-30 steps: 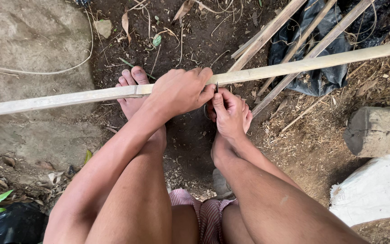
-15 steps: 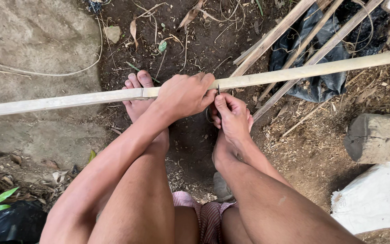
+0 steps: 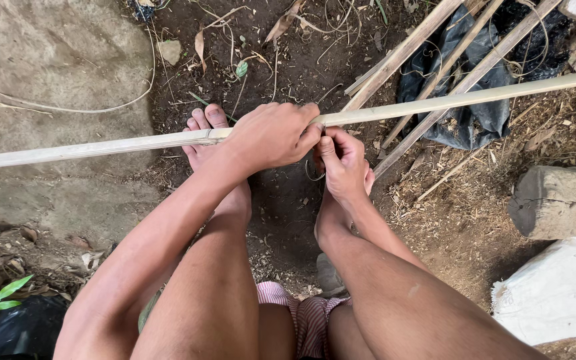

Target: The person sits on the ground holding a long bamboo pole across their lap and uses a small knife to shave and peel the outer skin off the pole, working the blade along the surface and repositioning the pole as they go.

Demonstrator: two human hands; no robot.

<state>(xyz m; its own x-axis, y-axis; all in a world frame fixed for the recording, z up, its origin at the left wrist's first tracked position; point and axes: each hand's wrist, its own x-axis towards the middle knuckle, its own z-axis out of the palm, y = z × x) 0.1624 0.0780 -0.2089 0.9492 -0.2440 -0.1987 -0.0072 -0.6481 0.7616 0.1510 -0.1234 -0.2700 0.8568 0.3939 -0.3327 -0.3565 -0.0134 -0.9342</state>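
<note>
Bamboo strip [image 3: 101,147], spanning the frame from left edge to upper right, was clenched at centre by the left hand [image 3: 271,137] while the right hand [image 3: 345,163] pinched a thin sliver beneath; an uneven pull could probably tear it or cut fingers.

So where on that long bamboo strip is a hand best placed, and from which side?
Probably at mid-length, from above, as the left hand does now: fingers wrapped over the bamboo strip. It is long, thin and nearly level, with long free ends on both sides, so a hold near the middle should balance it. The right hand meets it from below, thumb up at its underside.
</note>
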